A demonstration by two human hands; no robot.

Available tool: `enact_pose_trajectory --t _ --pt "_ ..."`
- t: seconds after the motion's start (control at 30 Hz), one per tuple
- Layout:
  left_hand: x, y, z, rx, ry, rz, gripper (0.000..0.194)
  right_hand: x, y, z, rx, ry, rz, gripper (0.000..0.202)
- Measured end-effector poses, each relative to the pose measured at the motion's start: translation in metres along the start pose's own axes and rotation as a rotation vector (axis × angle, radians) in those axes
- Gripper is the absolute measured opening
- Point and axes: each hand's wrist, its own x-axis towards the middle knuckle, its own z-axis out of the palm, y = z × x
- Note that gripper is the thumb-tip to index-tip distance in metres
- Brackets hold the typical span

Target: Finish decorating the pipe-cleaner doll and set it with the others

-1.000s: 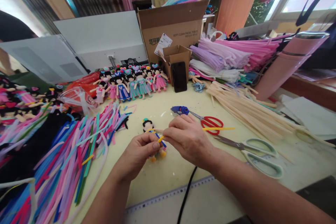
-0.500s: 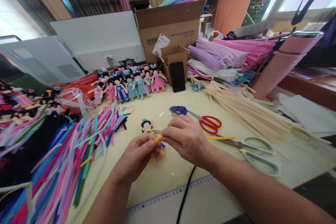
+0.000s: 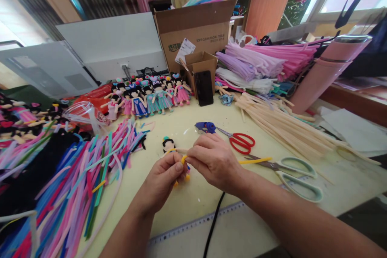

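Between my two hands is a yellow pipe cleaner (image 3: 184, 159), bent where the fingertips meet. My left hand (image 3: 167, 171) pinches it between thumb and forefinger. From the other side my right hand (image 3: 216, 161) grips the same strip, and its long end sticks out past the wrist to the right. Just behind the hands a small doll (image 3: 168, 145) with black hair and a green topknot lies on the table, its body partly hidden by my fingers. Beyond my right knuckles lies a blue glue gun (image 3: 206, 127), partly covered.
Red-handled scissors (image 3: 242, 143) and green-handled scissors (image 3: 298, 169) lie to the right, near beige strips (image 3: 281, 125). Coloured pipe cleaners (image 3: 90, 177) heap at the left. Finished dolls (image 3: 151, 96), a phone (image 3: 204, 88) and a cardboard box (image 3: 196, 28) stand behind. A black cord (image 3: 214, 225) crosses a ruler (image 3: 184, 229).
My left hand has shifted slightly right and turned, so the pipe cleaner between the fingertips now stands more upright. My right hand has hardly moved.
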Motion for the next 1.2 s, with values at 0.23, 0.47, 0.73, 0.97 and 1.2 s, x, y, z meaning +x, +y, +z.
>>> enact_pose_trajectory --t 0.23,0.47,0.73,0.97,1.2 --pt "0.001 0.001 -0.001 0.063 0.016 0.013 0.038 -0.001 0.002 0.001 -0.005 -0.018 0.003 0.021" --pt "0.002 0.004 -0.011 0.200 0.087 -0.032 0.034 -0.001 0.003 0.001 -0.034 -0.056 -0.048 0.020" --pt "0.002 0.007 -0.005 -0.018 0.065 -0.054 0.027 0.001 0.004 -0.001 0.045 -0.066 -0.008 0.018" --pt "0.001 0.006 -0.005 -0.133 0.030 -0.127 0.025 0.001 0.004 -0.001 0.092 -0.046 0.011 0.019" --pt "0.002 0.004 -0.004 -0.162 0.030 -0.142 0.024 0.000 0.005 0.000 0.125 -0.039 0.036 0.018"
